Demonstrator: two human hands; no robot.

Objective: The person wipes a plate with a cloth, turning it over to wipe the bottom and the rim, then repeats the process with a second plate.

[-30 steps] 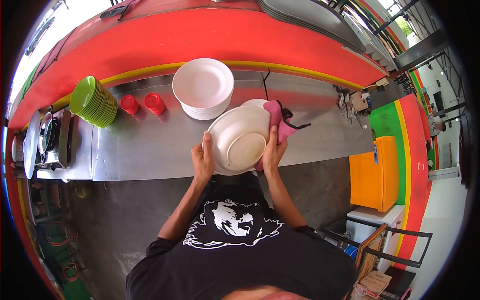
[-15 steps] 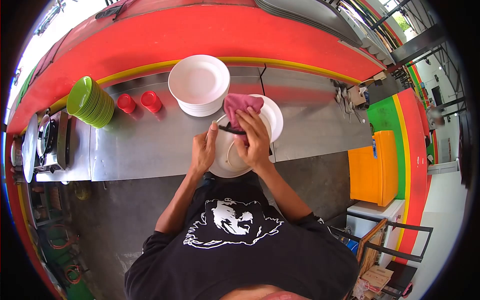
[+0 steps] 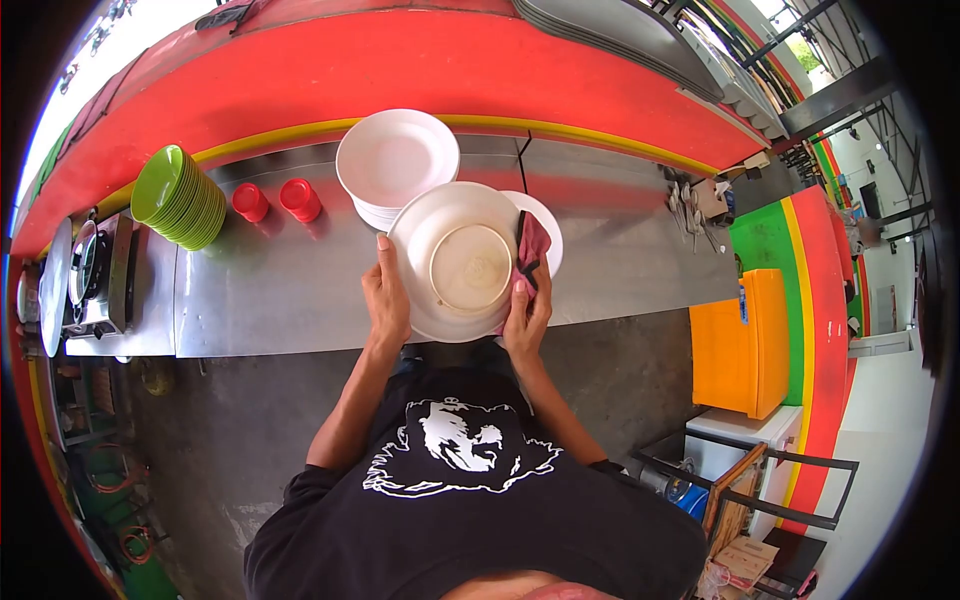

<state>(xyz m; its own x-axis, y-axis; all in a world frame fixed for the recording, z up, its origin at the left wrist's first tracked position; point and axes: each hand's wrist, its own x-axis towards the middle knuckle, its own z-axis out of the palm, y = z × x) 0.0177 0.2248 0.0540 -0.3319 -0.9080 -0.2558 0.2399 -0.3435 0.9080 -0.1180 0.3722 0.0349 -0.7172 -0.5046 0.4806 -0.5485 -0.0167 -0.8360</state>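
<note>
Left hand point(image 3: 385, 300) curled on left rim of white plate point(image 3: 455, 262), thumb up along edge, fingers hidden behind. Right hand point(image 3: 527, 312) gripping right rim, pinching pink cloth point(image 3: 531, 245) against plate. Plate held tilted between both hands, underside foot ring facing camera, above steel bench point(image 3: 270, 290). Just beyond right hand: second plate point(image 3: 549, 222) flat on bench. Beyond left hand: stack of white plates point(image 3: 395, 160). Farther left: two red cups point(image 3: 272, 200), green bowl stack point(image 3: 180, 197).

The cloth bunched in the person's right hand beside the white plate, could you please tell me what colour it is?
The bunched cloth is pinkish-red, seen best in the head view.
</note>
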